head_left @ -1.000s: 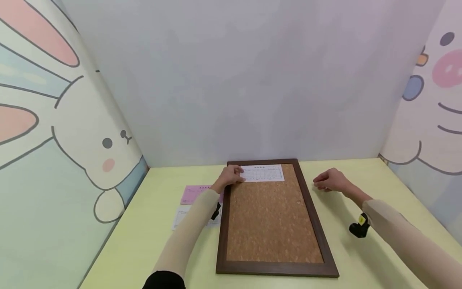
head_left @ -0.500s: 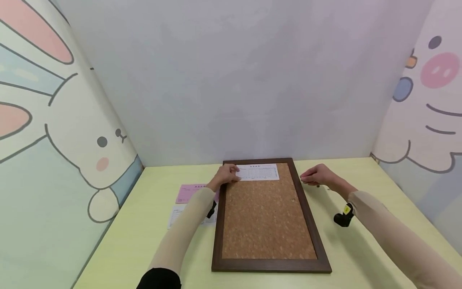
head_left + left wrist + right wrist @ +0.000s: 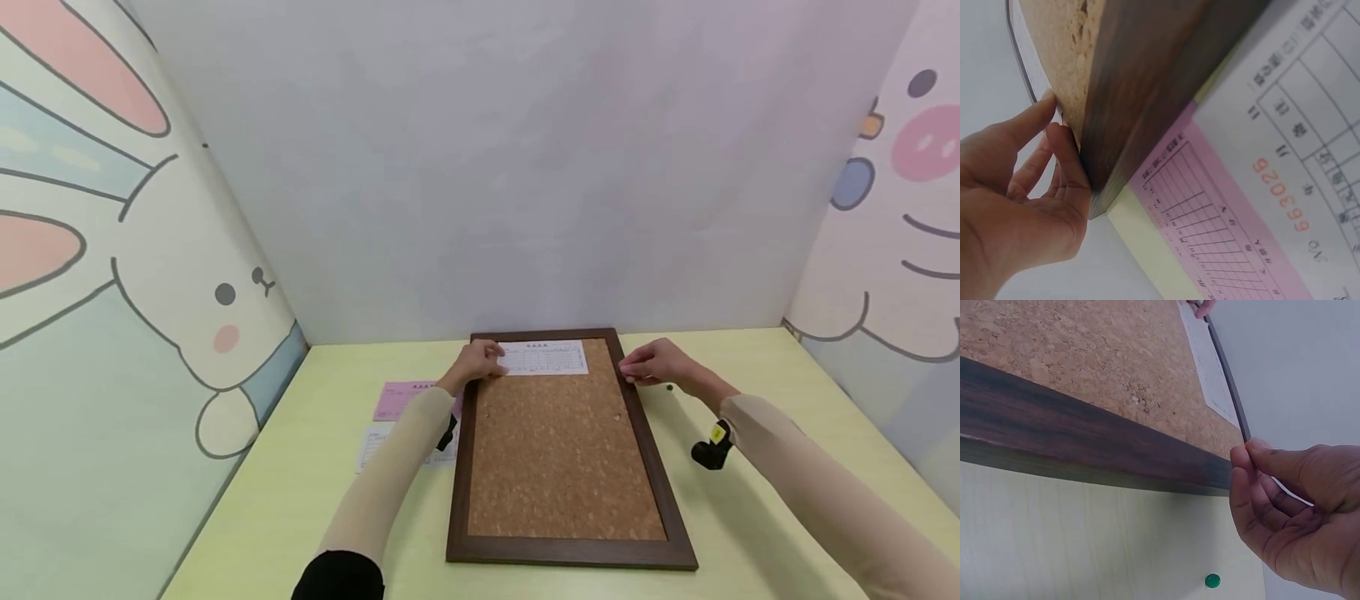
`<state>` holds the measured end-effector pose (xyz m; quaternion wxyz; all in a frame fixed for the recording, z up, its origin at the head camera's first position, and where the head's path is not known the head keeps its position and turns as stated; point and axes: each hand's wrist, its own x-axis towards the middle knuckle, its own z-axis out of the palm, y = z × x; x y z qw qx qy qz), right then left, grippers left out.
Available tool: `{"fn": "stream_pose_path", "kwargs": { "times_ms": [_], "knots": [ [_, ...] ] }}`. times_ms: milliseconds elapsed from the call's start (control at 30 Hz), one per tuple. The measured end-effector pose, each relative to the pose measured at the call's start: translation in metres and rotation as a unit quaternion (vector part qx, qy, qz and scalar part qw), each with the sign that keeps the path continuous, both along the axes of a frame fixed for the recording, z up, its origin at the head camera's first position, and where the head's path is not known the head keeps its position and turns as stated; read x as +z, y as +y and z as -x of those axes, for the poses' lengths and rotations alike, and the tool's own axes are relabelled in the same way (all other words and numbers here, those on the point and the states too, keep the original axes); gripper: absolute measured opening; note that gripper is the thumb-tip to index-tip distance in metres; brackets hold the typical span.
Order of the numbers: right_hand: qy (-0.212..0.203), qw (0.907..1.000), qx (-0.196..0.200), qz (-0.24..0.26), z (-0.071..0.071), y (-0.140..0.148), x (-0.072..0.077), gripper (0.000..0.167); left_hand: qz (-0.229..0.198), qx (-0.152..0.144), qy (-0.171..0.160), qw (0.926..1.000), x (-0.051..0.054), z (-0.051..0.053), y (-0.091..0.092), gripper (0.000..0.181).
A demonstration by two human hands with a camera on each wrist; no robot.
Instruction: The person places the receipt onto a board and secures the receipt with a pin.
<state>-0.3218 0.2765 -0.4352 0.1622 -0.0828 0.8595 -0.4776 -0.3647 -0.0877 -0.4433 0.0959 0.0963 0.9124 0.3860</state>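
Observation:
A white printed form (image 3: 542,358) lies across the top of a cork board (image 3: 562,467) framed in dark brown. My left hand (image 3: 477,363) holds the form's left edge; in the left wrist view its thumb and index finger (image 3: 1041,112) are at the paper's edge. My right hand (image 3: 654,363) is just over the board's right frame. Thumb and index finger (image 3: 1272,459) pinch together around something tiny, mostly hidden, with a faint orange spot showing at the tips. Below that hand a green thumbtack (image 3: 1212,580) lies on the table.
Left of the board lie a pink form (image 3: 397,401) and another white form (image 3: 372,442), partly behind my left arm. The pale yellow table (image 3: 277,492) meets a grey wall (image 3: 480,167) at the back. Painted walls stand at both sides.
My right hand has moved left, from beside the board to its right frame. The green thumbtack on the table has come into sight. My left hand stays at the form's left edge.

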Motion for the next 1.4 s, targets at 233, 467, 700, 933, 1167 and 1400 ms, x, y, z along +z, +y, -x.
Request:
{"fn": "stream_pose_path", "kwargs": {
  "times_ms": [233, 467, 700, 933, 1167, 1400],
  "knots": [
    [0.014, 0.9998, -0.015, 0.0, 0.012, -0.019, 0.0, 0.03, 0.003, 0.0, -0.006, 1.0, -0.003, 0.001, -0.003, 0.033],
    [0.026, 0.9992, -0.029, 0.005, 0.023, -0.04, 0.002, 0.03, -0.006, -0.005, -0.003, 1.0, -0.002, 0.004, 0.0, 0.034],
    [0.046, 0.9984, -0.032, 0.008, 0.035, -0.069, -0.004, 0.029, -0.013, 0.005, -0.007, 0.9999, 0.0, 0.002, 0.001, 0.033],
    [0.052, 0.9973, -0.051, -0.003, 0.046, -0.096, -0.008, 0.027, -0.021, 0.005, -0.013, 0.9997, 0.001, 0.001, 0.002, 0.033],
    [0.042, 0.9945, -0.094, 0.022, 0.058, -0.119, -0.015, 0.028, -0.02, 0.004, -0.016, 0.9997, 0.002, 0.002, 0.002, 0.033],
    [0.033, 0.9946, -0.094, 0.028, 0.065, -0.132, -0.026, 0.031, -0.023, 0.009, -0.021, 0.9995, -0.003, 0.005, 0.003, 0.032]
  ]
}}
